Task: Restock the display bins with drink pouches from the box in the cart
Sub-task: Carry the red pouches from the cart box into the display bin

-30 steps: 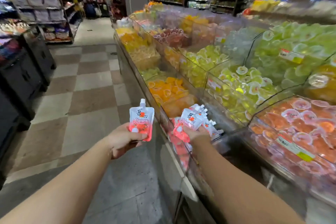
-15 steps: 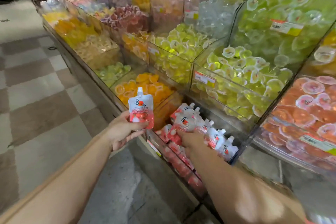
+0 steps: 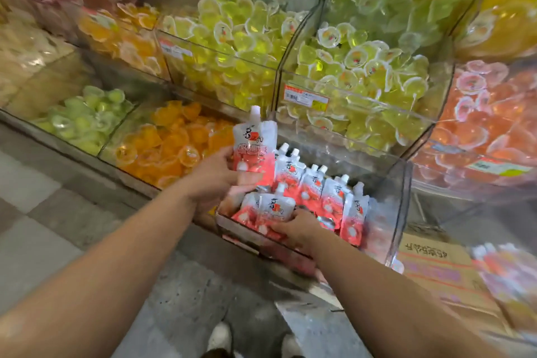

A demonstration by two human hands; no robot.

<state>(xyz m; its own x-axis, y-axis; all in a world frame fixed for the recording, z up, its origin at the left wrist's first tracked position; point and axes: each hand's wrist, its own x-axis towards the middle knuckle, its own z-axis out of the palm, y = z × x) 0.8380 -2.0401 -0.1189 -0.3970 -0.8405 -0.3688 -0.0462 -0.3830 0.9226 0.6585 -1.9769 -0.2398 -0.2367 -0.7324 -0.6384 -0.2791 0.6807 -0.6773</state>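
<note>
The left hand (image 3: pixel 216 177) is gripping one drink pouch (image 3: pixel 253 151) upright by its lower half, fingers curled round it, and holding it just above the front left corner of the clear display bin (image 3: pixel 389 212). The right hand (image 3: pixel 293 227) is reaching down into that bin and clutching a small bunch of pouches (image 3: pixel 268 211) against its front wall, fingers wrapped over their lower ends (how many are in the bunch is hard to tell). More pouches (image 3: pixel 328 195) are standing upright in a row behind, spouts up, white on top and red below. Neighbouring bins are holding orange jelly cups (image 3: pixel 171 142), green jelly cups (image 3: pixel 84 116) and yellow-green jelly cups (image 3: pixel 357 78). A cardboard box (image 3: pixel 436 267) with further pouches, blurred, is sitting at lower right, beside the bin.
</note>
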